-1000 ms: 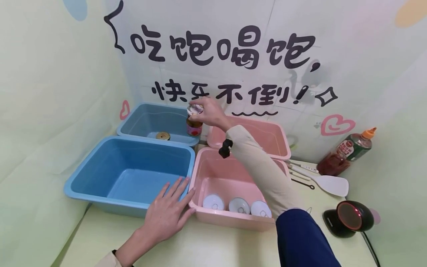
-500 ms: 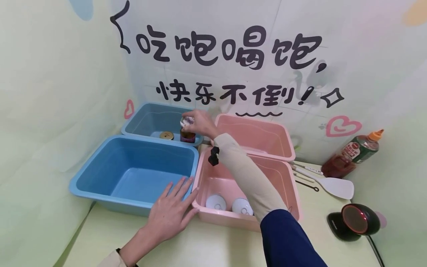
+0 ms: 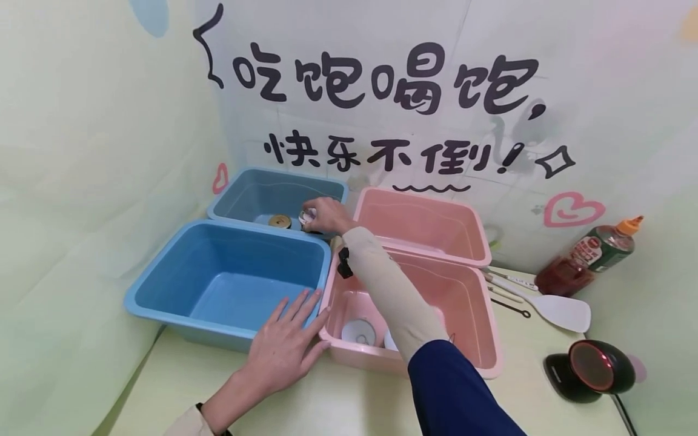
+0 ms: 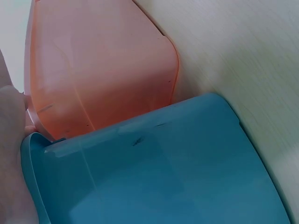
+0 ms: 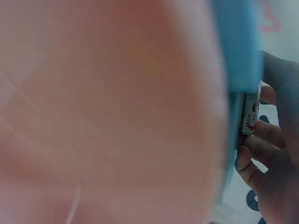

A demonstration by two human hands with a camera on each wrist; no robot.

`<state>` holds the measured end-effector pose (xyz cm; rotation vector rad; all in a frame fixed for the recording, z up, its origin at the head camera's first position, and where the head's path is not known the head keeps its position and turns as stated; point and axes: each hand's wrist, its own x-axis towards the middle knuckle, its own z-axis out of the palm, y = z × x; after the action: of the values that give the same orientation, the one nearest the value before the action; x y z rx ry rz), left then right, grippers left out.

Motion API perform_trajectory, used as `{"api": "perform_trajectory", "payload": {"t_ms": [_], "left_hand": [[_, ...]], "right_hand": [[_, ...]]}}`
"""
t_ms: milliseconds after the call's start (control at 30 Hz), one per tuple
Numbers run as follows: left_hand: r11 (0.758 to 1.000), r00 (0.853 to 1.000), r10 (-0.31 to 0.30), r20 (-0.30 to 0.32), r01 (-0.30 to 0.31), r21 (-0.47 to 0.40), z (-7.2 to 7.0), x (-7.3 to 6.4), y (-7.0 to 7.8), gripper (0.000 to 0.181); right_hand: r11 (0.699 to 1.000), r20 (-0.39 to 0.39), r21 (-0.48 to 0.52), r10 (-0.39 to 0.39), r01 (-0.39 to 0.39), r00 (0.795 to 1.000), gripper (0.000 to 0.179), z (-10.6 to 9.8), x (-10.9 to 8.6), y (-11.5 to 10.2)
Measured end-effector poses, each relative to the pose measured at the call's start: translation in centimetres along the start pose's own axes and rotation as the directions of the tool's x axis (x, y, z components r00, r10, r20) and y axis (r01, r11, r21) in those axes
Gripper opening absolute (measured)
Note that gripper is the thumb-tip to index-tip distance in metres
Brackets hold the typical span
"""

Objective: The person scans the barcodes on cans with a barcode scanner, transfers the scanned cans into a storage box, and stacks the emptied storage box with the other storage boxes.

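Observation:
My right hand (image 3: 331, 215) reaches into the back blue bin (image 3: 223, 209) and grips a small jar (image 3: 307, 217) by its white patterned lid; most of the jar is hidden behind the bin's front rim. In the right wrist view the fingers curl round the lid (image 5: 251, 111), which has red marks. A gold-topped can (image 3: 280, 221) stands in the same bin, just left of the jar. My left hand (image 3: 286, 345) lies with straight, spread fingers across the adjoining rims of the front blue bin (image 3: 139, 306) and the front pink bin (image 3: 382, 358).
White-topped cans (image 3: 358, 332) stand in the front pink bin, partly behind my right sleeve. Behind it is another pink bin (image 3: 420, 218). To the right lie a white spatula (image 3: 564, 312) and thin utensils, with a sauce bottle (image 3: 586, 257) and a black device (image 3: 589, 369).
My right hand has lowered the jar from above the back blue bin's rim down into it, next to the gold-topped can. The left hand stays on the rims. The head view has shifted slightly.

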<state>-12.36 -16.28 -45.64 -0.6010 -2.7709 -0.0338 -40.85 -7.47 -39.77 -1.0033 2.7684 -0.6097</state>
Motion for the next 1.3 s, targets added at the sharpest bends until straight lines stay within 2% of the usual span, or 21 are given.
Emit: {"api": "perform_trajectory", "payload": {"t_ms": [200, 600, 933, 1100, 1300], "left_hand": [[1.0, 1.0, 0.006, 0.004, -0.007, 0.006, -0.2, 0.3, -0.1, 0.057], [1.0, 1.0, 0.004, 0.002, -0.004, 0.012, -0.2, 0.3, -0.1, 0.056], [1.0, 1.0, 0.004, 0.006, -0.004, 0.003, -0.1, 0.2, -0.1, 0.056], [1.0, 1.0, 0.004, 0.019, -0.004, 0.004, -0.1, 0.1, 0.1, 0.056], [1.0, 1.0, 0.005, 0.001, -0.005, 0.014, -0.2, 0.0, 0.2, 0.057]], "right_hand": [[0.999, 0.003, 0.025, 0.03, -0.03, 1.0, 0.052, 0.4, 0.1, 0.7], [0.999, 0.06, -0.018, 0.04, -0.039, 0.997, 0.047, 1.1, 0.8, 0.8], [0.999, 0.086, -0.051, 0.001, 0.003, 0.996, 0.043, 1.6, 1.0, 1.0], [0.997, 0.143, -0.075, 0.007, 0.004, 0.99, 0.042, 1.5, 1.2, 0.9], [0.992, 0.186, -0.124, -0.001, 0.024, 0.983, 0.037, 1.2, 1.6, 0.7]]}}
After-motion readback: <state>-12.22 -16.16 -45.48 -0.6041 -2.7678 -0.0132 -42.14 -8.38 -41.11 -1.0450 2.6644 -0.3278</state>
